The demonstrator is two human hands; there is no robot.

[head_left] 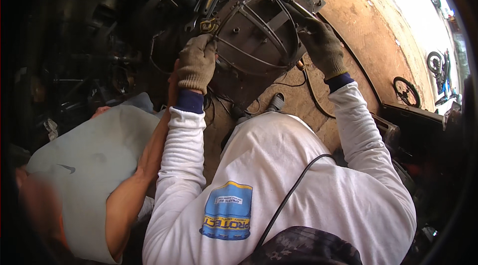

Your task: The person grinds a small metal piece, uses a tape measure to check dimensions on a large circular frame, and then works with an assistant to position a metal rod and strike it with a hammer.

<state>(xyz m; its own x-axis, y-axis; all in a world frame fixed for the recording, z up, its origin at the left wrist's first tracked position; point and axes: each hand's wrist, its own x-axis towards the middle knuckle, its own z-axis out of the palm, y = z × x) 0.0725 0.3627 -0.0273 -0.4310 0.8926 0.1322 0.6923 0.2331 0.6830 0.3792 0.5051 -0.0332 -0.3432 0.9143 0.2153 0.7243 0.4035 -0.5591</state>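
Note:
A round frame of thin metal rod with crossbars (259,23) lies on a dark metal worktop (244,86). My left hand (195,63), in a grey-brown knit glove, is closed at the frame's left side, on a rod end. My right hand (323,48), gloved alike, is closed around a shiny metal rod (301,8) beyond the frame's right side; its fingers are partly hidden. Just past my left hand lies a yellow-and-black tape measure (209,26). A screwdriver (211,0) and a wrench (191,23) lie close by.
At my left a co-worker in a grey shirt (99,150) reaches a bare forearm (149,150) up beside my left arm. A hose (313,91) and cables trail on the floor beneath the worktop. Dark metal scrap crowds the left; a wheel (407,92) stands at right.

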